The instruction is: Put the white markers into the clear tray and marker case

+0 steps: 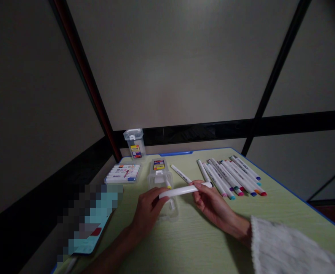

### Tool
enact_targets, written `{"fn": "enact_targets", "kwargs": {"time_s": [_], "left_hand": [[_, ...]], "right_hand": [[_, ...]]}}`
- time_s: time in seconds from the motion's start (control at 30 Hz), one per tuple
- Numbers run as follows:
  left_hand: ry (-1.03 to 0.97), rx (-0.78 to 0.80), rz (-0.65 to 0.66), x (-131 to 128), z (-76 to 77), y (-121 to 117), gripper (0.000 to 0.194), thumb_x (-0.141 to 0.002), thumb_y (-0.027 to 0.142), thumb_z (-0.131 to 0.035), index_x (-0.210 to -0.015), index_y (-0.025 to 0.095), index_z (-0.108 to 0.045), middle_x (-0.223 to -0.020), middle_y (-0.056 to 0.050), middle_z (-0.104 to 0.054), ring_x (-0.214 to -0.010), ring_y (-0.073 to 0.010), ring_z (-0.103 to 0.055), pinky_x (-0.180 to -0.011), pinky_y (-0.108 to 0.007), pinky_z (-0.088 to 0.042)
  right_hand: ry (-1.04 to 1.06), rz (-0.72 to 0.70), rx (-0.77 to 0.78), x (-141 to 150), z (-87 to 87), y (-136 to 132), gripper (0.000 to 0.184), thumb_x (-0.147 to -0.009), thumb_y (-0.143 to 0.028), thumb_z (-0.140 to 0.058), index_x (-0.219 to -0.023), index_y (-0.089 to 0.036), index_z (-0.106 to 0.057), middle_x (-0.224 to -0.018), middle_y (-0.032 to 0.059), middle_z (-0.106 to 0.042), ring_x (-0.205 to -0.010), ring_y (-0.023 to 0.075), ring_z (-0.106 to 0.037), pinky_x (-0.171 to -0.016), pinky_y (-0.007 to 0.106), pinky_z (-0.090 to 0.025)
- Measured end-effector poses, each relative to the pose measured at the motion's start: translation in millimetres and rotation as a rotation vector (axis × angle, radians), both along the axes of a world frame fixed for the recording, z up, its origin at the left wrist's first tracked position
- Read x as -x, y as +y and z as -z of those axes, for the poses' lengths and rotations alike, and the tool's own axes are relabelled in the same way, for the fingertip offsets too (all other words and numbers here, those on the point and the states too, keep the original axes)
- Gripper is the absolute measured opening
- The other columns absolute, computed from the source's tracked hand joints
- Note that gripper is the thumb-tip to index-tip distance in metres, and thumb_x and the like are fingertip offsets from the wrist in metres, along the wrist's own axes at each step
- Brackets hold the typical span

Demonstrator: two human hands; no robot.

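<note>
A white marker (181, 191) with a dark right end is held level between my two hands, above the table. My left hand (149, 207) pinches its left end, and my right hand (213, 205) grips it near the dark end. Below and behind my left hand lies an open clear plastic box (171, 217) with its lid folded back; a yellow-banded marker (168, 183) shows inside. Another white marker (180, 173) lies on the table just beyond my right hand. Several white markers with coloured ends (230, 179) are spread side by side to the right.
The pale green table (196, 247) has a blue edge. A closed upright clear box (136, 144) stands at the back left. In front of it lies a flat pack of markers (123, 173). A tablet-like device (96, 224), partly pixelated, lies at the left edge. Wall panels rise behind.
</note>
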State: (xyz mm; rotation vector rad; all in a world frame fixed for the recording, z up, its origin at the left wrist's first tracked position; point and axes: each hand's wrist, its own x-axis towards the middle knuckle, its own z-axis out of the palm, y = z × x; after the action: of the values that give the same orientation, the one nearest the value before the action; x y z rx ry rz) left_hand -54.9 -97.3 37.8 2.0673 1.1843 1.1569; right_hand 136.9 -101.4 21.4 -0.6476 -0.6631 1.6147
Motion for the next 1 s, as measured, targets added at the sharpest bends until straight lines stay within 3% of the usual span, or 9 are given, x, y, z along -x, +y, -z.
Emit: {"fn": "enact_targets", "kwargs": {"time_s": [0.23, 0.47, 0.7, 1.0], "left_hand": [[0.016, -0.027, -0.082, -1, 6.5, 1, 0.019, -0.076, 0.026, -0.053, -0.083, 0.014, -0.066, -0.073, -0.001, -0.066, -0.057, -0.0113, -0.052, -0.058, -0.021, -0.042], [-0.021, -0.097, -0.048, -3, 7.5, -1, 0.018, -0.076, 0.026, -0.053, -0.083, 0.015, -0.065, -0.07, -0.002, -0.063, -0.056, -0.011, -0.052, -0.052, -0.019, -0.04], [-0.069, -0.248, -0.064, -2, 5.5, -5, 0.014, -0.073, 0.024, -0.058, -0.079, 0.015, -0.066, -0.06, 0.001, -0.057, -0.049, -0.0086, -0.048, -0.048, -0.018, -0.038], [-0.115, -0.408, 0.043, -2, 6.5, -6, 0.012, -0.076, 0.013, -0.055, -0.085, 0.017, -0.062, -0.072, 0.0, -0.055, -0.059, -0.008, -0.052, -0.051, -0.016, -0.041]], "right_hand": [[0.034, -0.001, 0.014, 1, 0.8, 0, 0.018, -0.063, -0.024, -0.074, -0.07, -0.012, -0.065, -0.045, -0.0027, -0.058, -0.038, 0.0036, -0.049, -0.035, 0.009, -0.035], [0.081, -0.013, 0.056, 0, 4.9, 2, 0.016, -0.064, -0.024, -0.074, -0.07, -0.013, -0.065, -0.05, -0.0033, -0.06, -0.043, 0.0044, -0.054, -0.041, 0.011, -0.042], [0.089, -0.011, 0.063, -1, 7.7, 2, 0.015, -0.063, -0.022, -0.075, -0.067, -0.013, -0.063, -0.05, -0.0038, -0.059, -0.043, 0.0034, -0.051, -0.041, 0.01, -0.041], [0.083, 0.024, 0.046, -4, 10.1, 5, 0.016, -0.063, -0.023, -0.074, -0.066, -0.015, -0.06, -0.049, -0.0059, -0.054, -0.042, 0.0028, -0.045, -0.04, 0.011, -0.036]]}}
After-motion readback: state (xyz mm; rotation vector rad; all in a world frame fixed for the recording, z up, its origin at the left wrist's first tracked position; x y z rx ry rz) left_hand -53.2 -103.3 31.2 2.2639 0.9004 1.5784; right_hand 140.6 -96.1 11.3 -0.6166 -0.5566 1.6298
